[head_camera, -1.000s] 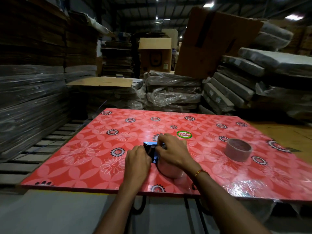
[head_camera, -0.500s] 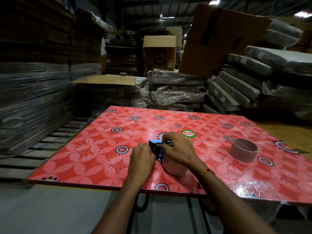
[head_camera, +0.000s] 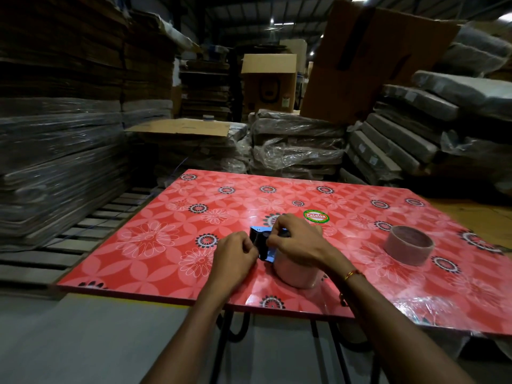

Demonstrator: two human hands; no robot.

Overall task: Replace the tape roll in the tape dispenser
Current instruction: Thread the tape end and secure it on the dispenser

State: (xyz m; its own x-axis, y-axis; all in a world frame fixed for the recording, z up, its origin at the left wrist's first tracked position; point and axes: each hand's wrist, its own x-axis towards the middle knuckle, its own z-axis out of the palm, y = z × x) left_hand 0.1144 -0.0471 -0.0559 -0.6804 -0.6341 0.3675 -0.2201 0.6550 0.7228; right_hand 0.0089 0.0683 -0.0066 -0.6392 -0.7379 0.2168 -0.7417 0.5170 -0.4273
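Observation:
A blue and black tape dispenser [head_camera: 261,242] lies on the red flowered table [head_camera: 155,245], with a full pale tape roll [head_camera: 297,271] mounted in it. My right hand [head_camera: 296,239] lies over the top of the dispenser, its fingertips pinching at the front end near the blade. My left hand [head_camera: 235,254] is curled just left of the dispenser, its fingers pinching at the dispenser's edge; what exactly they hold is hidden. A brown empty tape core [head_camera: 408,245] stands upright on the table to the right, apart from both hands.
A round green sticker [head_camera: 315,216] is on the table behind the hands. Wrapped stacks of flattened cardboard [head_camera: 296,145] and boxes [head_camera: 268,81] surround the table at the left, back and right. A wooden pallet [head_camera: 91,228] lies to the left.
The camera view has shifted left, so the table sits further right. Both hands stay on the dispenser; my right fingers have worked slightly at its front end.

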